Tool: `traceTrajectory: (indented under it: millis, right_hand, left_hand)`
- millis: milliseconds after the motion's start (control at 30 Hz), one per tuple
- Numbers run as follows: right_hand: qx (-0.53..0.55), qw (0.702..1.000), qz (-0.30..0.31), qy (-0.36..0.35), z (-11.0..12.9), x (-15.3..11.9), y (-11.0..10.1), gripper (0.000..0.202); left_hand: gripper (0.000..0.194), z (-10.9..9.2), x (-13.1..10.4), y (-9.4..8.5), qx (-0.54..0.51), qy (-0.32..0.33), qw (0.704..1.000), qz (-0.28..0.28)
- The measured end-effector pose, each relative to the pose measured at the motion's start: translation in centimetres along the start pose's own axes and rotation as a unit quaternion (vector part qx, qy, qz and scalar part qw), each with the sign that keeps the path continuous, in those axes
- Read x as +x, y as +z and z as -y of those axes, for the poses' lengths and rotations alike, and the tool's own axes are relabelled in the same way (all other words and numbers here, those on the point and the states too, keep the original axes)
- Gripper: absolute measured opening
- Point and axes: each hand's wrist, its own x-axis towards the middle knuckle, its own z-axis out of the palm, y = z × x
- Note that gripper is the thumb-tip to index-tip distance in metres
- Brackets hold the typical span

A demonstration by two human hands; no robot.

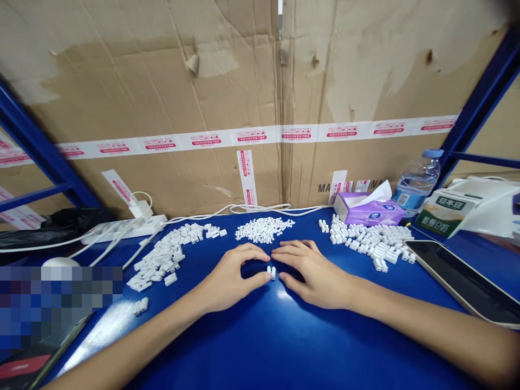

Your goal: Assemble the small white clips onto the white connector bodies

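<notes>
Loosely spread, both hands (227,279) (314,275) flank one white piece (273,273), three white heaps (160,257) (263,231) (374,240) lying around.

A brown cardboard wall (182,97), banded by red-printed white tape (233,135), stands behind a glossy blue tabletop (260,346) between 2 slanting blue posts (483,103).

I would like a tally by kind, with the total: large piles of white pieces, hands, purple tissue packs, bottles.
Left pile, middle pile, right pile: 3
Left hand, right hand: 2
Purple tissue pack: 1
Bottle: 1
Total: 7
</notes>
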Motion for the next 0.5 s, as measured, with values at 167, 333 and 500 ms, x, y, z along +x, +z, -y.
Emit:
traceTrajectory:
  millis: [167, 333, 500]
  right_hand:
    - [-0.008, 1.000, -0.004, 0.010, 0.11, 0.08, 0.11, 0.042]
    - [-0.034, 0.998, -0.005, 0.048, 0.03, 0.05, 0.23, 0.049]
    - [-0.060, 0.994, 0.030, 0.089, -0.10, -0.19, 0.13, 0.067]
  left_hand:
    - [0.011, 0.24, -0.08, 0.53, 0.038, 0.001, 0.999, 0.003]
    - [0.009, 0.27, 0.04, 0.89, 0.062, -0.016, 0.998, -0.018]
    - [0.027, 0.41, -0.13, 0.00, 0.099, -0.005, 0.995, -0.009]
